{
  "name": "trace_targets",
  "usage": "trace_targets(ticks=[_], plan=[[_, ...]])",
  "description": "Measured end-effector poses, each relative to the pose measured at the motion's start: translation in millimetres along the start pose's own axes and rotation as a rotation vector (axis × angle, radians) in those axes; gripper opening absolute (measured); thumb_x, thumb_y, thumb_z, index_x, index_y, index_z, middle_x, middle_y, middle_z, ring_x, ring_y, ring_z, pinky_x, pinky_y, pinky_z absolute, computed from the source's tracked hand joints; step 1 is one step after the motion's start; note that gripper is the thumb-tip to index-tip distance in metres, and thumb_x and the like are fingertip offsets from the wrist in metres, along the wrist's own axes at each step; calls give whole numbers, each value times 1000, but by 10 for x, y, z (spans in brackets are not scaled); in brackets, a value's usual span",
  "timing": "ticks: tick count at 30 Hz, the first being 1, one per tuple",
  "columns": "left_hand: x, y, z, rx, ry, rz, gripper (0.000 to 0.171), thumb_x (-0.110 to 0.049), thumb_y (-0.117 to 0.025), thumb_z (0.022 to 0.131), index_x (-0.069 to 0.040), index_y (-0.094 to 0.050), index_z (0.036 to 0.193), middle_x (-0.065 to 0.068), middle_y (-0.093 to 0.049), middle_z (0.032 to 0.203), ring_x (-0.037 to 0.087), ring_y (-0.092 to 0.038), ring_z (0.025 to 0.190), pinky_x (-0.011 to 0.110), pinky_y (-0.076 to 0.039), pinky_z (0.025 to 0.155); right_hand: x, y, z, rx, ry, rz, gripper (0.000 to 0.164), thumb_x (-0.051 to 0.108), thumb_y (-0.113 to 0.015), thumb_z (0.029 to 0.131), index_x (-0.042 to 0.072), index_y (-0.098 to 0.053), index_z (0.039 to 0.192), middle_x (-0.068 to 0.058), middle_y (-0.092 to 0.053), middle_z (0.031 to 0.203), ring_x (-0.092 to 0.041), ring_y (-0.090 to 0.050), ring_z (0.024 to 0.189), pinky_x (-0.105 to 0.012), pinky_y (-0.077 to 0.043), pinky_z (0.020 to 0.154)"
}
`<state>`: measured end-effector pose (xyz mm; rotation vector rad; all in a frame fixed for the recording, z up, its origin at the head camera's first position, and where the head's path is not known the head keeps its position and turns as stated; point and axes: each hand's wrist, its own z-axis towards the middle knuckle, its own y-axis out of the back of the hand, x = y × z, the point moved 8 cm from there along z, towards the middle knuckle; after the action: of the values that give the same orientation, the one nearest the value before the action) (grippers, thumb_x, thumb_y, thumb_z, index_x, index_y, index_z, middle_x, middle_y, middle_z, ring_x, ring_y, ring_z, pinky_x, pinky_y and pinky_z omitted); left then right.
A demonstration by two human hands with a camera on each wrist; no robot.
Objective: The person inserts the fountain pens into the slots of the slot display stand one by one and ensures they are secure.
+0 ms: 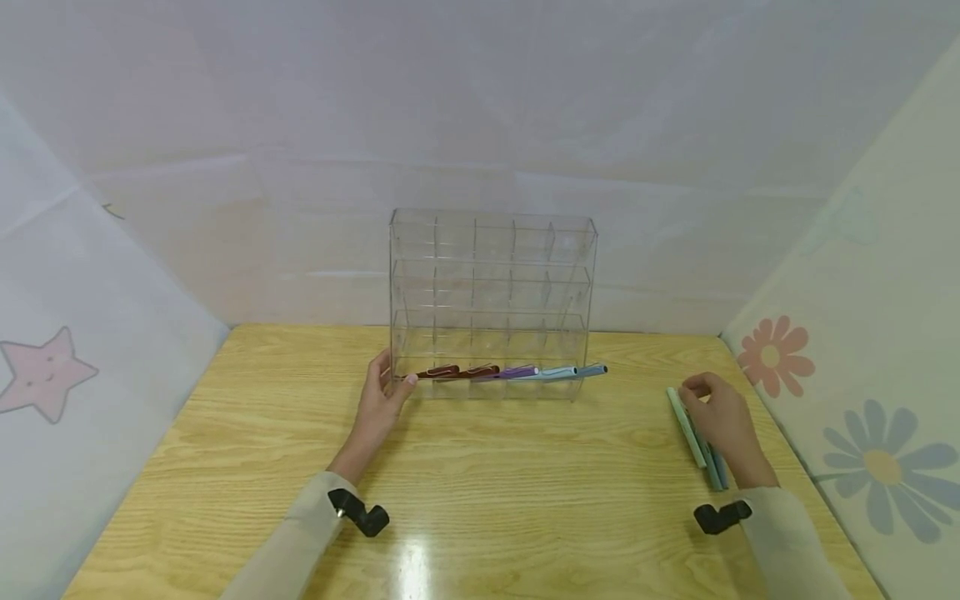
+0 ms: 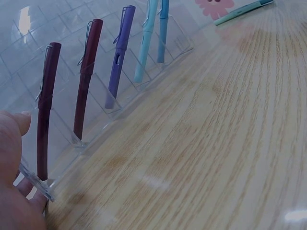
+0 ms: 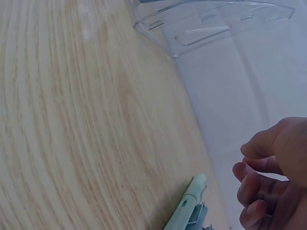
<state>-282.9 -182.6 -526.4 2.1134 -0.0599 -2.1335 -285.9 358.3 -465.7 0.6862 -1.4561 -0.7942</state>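
A clear acrylic pen rack (image 1: 491, 292) with tiers of compartments stands at the back of the table. My left hand (image 1: 377, 408) grips its lower left corner, thumb in front and fingers behind. Along the lowest tier lean two dark red pens (image 2: 45, 110), a purple pen (image 2: 119, 60), a light blue pen (image 2: 145, 43) and a blue pen (image 2: 163, 36). At the right, my right hand (image 1: 722, 421) is over the loose pens, fingers loosely bent and nothing between them. A light green pen (image 1: 687, 427) lies beside a teal pen (image 1: 712, 471), both partly under that hand in the head view.
The wood-grain table (image 1: 525, 500) ends at a pale cloth backdrop (image 1: 300, 208) behind the rack. Printed side cloths (image 1: 885, 358) rise at left and right, the right one near my right hand. A bluish pen (image 1: 722, 467) lies by the teal one.
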Motion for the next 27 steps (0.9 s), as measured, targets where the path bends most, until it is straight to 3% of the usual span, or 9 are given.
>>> trace_targets(ticks=[11,17,27], plan=[[-24,0,-4,-3,-13,1,75,-23,-59,112,-14,-14,171,19,-17,177,43,-19,165,59,-26,135,-129,-132,103,50,-11,-81,36,24,-55,109,-5,-62,130,-26,-70,118,-26,-66,80,-32,-50,61],[-11,-7,3,5,-17,-2,76,-27,-59,112,-15,-13,171,18,-17,177,42,-18,165,58,-25,135,-163,-200,150,67,-28,-139,36,21,-55,106,-5,-63,129,-29,-70,122,-38,-71,94,-45,-57,67],[21,10,25,12,-15,2,77,-31,-59,112,-15,-13,171,19,-18,176,42,-18,165,57,-23,137,-195,-272,200,80,-55,-158,40,21,-58,102,-6,-61,132,-30,-68,128,-44,-69,103,-53,-56,75]])
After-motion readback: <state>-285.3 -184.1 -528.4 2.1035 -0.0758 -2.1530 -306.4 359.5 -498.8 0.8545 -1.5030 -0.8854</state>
